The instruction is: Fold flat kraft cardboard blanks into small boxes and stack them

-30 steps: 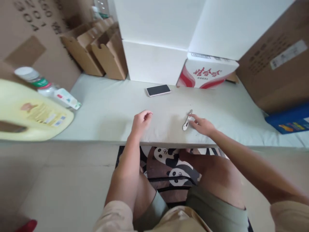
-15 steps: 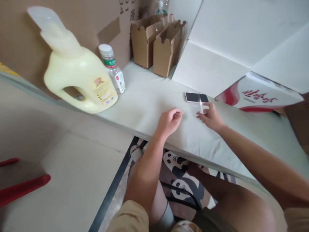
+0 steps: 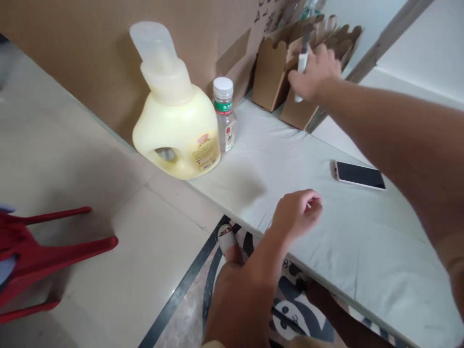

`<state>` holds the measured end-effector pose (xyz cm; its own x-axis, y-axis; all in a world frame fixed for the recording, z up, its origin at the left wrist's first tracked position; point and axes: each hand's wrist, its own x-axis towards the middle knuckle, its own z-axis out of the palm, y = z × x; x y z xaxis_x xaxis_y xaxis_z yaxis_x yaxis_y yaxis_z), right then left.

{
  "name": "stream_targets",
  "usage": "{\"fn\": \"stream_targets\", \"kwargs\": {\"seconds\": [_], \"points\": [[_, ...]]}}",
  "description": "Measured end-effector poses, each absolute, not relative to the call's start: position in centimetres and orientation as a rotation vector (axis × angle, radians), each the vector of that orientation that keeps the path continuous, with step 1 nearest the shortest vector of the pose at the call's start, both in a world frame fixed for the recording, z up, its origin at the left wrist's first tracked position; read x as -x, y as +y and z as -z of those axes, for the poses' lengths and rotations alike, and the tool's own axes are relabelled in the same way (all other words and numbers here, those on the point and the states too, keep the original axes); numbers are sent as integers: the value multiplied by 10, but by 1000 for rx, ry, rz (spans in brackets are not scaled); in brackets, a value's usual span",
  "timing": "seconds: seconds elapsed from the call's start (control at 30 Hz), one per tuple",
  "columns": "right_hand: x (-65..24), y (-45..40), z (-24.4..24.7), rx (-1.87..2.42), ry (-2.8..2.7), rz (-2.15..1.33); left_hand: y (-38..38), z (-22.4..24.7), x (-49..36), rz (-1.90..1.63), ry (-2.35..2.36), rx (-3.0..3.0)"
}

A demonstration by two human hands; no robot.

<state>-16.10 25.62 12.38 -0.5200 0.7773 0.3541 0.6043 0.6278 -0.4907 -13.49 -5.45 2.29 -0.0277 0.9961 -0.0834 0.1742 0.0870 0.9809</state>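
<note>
My right hand (image 3: 321, 72) is closed on a thin white object (image 3: 302, 67), probably a pen or small tool, held upright over the open tops of the brown cardboard boxes (image 3: 270, 77). On the pale cloth-covered surface (image 3: 275, 164), near its front edge, rests my left hand (image 3: 299, 212). Its fingers are curled in, and whether anything lies within them is hidden. A phone (image 3: 360, 175) with a dark screen lies flat to the right of my left hand, below my right forearm.
A pale yellow jug (image 3: 177, 121) and a white-capped clear bottle (image 3: 224, 116) stand at the left of the surface. Behind them is a large cardboard box (image 3: 97, 53). A red stool (image 3: 54, 256) stands on the floor at lower left.
My right hand has moved from beside the phone up to the cardboard boxes, carrying the white object. The view has shifted left; my left hand keeps its curled shape.
</note>
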Motion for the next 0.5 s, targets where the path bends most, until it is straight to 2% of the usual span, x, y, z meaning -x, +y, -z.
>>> {"fn": "stream_targets", "kwargs": {"seconds": [0.07, 0.2, 0.33, 0.5], "points": [[178, 298, -122, 999, -2284, -231, -53, -22, 137, -1032, 1404, -1253], [199, 345, -112, 1154, -2332, -258, -50, -22, 141, -984, 1435, -1196], [192, 336, -108, 1491, -2302, -103, -53, -26, 144, -1010, 1422, -1195], [161, 302, -112, 1293, -2376, 115, -57, -30, 140, -1098, 1385, -1194]]}}
